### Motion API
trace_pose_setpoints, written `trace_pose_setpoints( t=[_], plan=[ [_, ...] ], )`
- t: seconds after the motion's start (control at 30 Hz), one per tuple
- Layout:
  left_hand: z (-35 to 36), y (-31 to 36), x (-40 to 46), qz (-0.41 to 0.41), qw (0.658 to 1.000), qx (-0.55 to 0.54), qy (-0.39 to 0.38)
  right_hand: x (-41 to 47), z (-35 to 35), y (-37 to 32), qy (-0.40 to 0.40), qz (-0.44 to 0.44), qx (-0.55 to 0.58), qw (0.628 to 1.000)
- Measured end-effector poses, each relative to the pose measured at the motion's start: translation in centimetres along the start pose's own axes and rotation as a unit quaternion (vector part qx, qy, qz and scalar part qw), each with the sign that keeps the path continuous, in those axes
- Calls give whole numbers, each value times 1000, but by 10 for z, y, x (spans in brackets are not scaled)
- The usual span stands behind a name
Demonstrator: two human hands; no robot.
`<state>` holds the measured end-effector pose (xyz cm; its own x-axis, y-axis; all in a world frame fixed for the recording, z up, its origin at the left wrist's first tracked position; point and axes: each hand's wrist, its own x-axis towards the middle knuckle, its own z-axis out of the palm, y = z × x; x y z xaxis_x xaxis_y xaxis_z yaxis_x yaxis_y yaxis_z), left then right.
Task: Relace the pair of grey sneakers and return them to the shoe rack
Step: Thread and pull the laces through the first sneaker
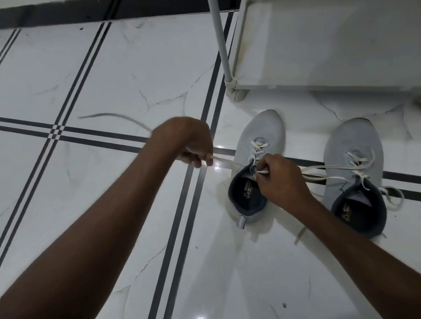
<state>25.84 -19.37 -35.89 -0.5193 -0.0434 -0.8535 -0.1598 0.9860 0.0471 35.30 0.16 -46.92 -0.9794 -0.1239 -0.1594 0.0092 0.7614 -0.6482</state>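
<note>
Both forearms reach out over the tiled floor (pixel 99 75) toward the left sneaker (pixel 257 166), which sits just in front of the shoe rack (pixel 320 39). The hands are apart, each pinched on a lace end: the left hand (pixel 191 143) draws one end of the white lace (pixel 258 147) taut out to the left, while the right hand (pixel 280 179) pinches the other tip at the eyelets near the tongue. This shoe looks threaded through its lower eyelets only, so the upper holes seem left to do. Beside it, toward the right, the right sneaker (pixel 355 174) stands near but apart, its lace crossed part-way, with long loose ends trailing over the floor and across toward the working hand; it appears unfinished too. Neither shoe is on the rack, whose bottom shelf shows bare. Those trailing ends lie close to the right hand and could tangle with the lace being pulled; the rack's corner post (pixel 221 46) rises just beyond the left sneaker's toe.
</note>
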Motion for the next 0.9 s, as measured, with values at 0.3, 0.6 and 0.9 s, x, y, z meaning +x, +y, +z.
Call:
trace_pose_setpoints(
  t=[0.3,0.6,0.9],
  plan=[
    [84,3,43,194,944,-70,258,20,-2,-6,-38,-32,25,998],
    [93,5,39,188,927,-42,321,24,-19,2,-22,29,-130,991],
    [92,6,37,204,926,-48,314,22,-34,7,-144,2,-57,988]
  ],
)
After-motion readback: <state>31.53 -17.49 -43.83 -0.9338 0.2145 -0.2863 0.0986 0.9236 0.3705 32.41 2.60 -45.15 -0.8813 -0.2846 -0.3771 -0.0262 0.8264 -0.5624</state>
